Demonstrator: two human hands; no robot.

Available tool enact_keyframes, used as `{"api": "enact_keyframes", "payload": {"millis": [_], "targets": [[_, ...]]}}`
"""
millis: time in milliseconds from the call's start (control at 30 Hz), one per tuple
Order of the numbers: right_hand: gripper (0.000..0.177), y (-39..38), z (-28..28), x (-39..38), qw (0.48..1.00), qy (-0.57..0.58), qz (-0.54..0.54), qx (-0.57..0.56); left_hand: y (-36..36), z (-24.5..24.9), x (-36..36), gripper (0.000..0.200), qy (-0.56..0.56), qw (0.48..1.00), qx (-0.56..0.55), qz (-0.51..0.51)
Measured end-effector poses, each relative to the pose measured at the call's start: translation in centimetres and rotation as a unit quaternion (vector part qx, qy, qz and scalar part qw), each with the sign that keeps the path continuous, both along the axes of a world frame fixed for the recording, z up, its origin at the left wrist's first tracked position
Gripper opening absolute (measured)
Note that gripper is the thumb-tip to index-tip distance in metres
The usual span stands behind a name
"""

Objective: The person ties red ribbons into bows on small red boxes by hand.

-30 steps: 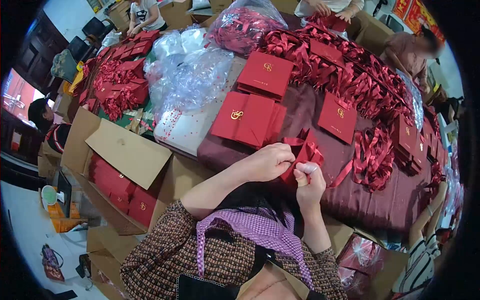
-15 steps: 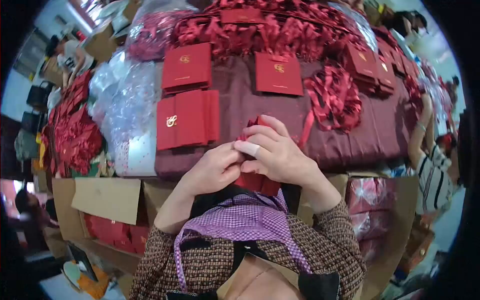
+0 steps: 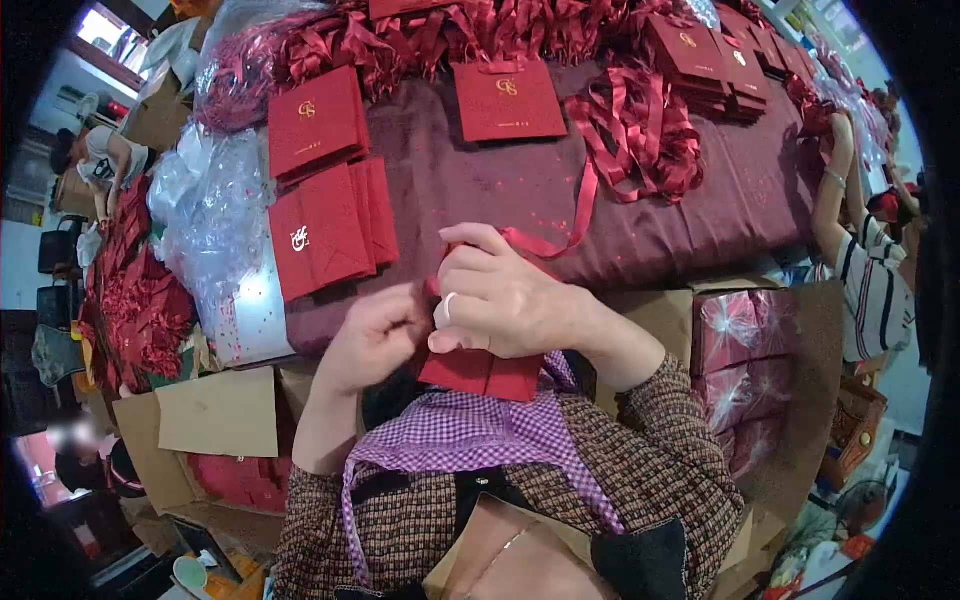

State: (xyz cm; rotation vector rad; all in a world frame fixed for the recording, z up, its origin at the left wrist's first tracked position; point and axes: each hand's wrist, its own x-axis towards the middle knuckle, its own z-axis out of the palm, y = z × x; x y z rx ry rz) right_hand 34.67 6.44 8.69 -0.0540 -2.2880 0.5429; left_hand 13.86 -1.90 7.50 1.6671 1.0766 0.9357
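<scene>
Close to my body, a small red paper bag [image 3: 480, 375] is gripped in my right hand [image 3: 510, 300], whose curled fingers cover its upper part. A red ribbon [image 3: 550, 245] runs from beside that hand over the table toward a loose ribbon bundle [image 3: 645, 140]. My left hand [image 3: 375, 335], slightly blurred, is closed in a pinch just left of the bag; what sits between its fingertips is hidden. Left of my hands lie stacked red bags with a gold emblem [image 3: 325, 235] and a second stack [image 3: 315, 125] behind them. Farther back is a flat red bag [image 3: 510, 100].
Many red ribbons [image 3: 450, 45] line the table's far side. Clear plastic wrapping [image 3: 215, 200] lies at left, more bags [image 3: 700, 65] at right. Open cardboard boxes [image 3: 220, 415] flank me; the right one holds wrapped red packs [image 3: 735, 335]. Other people work on both sides.
My left hand has drawn away leftward from my right hand, which stays on the bag. More of the bag's lower part shows. The view has shifted, and the ribbon now stretches to my right hand.
</scene>
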Motion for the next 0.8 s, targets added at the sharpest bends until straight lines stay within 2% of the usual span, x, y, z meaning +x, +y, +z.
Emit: {"api": "enact_keyframes", "payload": {"millis": [33,67,100,133,167,300,367,433,467,500,533,567,600,633,667,700,767,800], "targets": [[0.026,0.2,0.2,0.1,0.999,-0.009,0.031,-0.015,0.3,-0.3,-0.6,0.004,0.003,1.0,0.005,0.013],[0.024,0.6,0.4,0.4,0.999,-0.001,0.037,-0.038,0.6,-0.2,-0.9,0.004,-0.07,0.996,-0.001,0.062],[0.024,0.9,0.7,0.9,0.998,0.004,0.04,-0.054,0.6,-0.1,-1.9,0.005,-0.218,0.963,-0.122,0.103],[0.024,1.2,1.0,1.3,0.997,0.009,0.045,-0.067,0.9,0.2,-2.5,0.005,-0.308,0.93,-0.147,0.136],[0.024,1.6,1.4,1.8,0.997,0.001,0.034,-0.071,1.3,-0.5,-3.5,0.007,-0.353,0.92,-0.109,0.132],[0.025,2.2,0.2,1.7,0.995,0.004,0.016,-0.101,1.7,-0.7,-3.6,0.014,-0.457,0.875,-0.139,0.082],[0.024,2.3,-0.5,1.0,0.987,0.061,-0.006,-0.146,2.5,-1.4,-3.1,0.024,-0.521,0.838,-0.157,0.026],[0.025,2.5,-1.3,0.7,0.985,0.054,0.009,-0.161,2.6,-0.6,-1.1,0.03,-0.559,0.796,-0.21,0.102],[0.025,2.5,-1.6,0.1,0.98,0.083,0.013,-0.183,2.4,-0.6,-0.7,0.036,-0.57,0.784,-0.228,0.095],[0.026,2.5,-1.8,-0.2,0.973,0.112,0.018,-0.203,2.3,-0.7,0.4,0.039,-0.565,0.795,-0.204,0.089],[0.026,2.6,-2.0,0.0,0.97,0.08,0.03,-0.226,2.4,-0.8,1.3,0.042,-0.559,0.805,-0.182,0.081],[0.026,2.4,-2.0,0.0,0.97,0.081,0.029,-0.226,2.4,-1.8,1.5,0.042,-0.521,0.843,-0.127,0.041],[0.025,2.2,-1.9,-0.1,0.955,0.1,0.02,-0.277,2.4,-1.8,1.9,0.042,-0.52,0.843,-0.128,0.04],[0.025,2.0,-1.9,-0.1,0.937,0.119,0.011,-0.327,2.3,-1.8,2.4,0.042,-0.465,0.878,-0.103,0.052],[0.028,2.1,-2.1,-0.1,0.941,0.112,0.011,-0.319,2.2,-1.7,2.7,0.042,-0.408,0.908,-0.077,0.062],[0.029,2.2,-2.2,-0.2,0.944,0.105,0.015,-0.311,2.0,-1.1,2.5,0.039,-0.371,0.925,-0.079,0.042],[0.031,2.1,-1.8,-0.4,0.949,0.09,0.036,-0.3,1.9,-3.5,1.9,0.036,-0.268,0.961,-0.067,0.017],[0.031,2.0,-1.9,-0.6,0.944,0.089,0.041,-0.316,1.7,-2.8,1.9,0.035,-0.262,0.952,-0.158,0.027]]}}
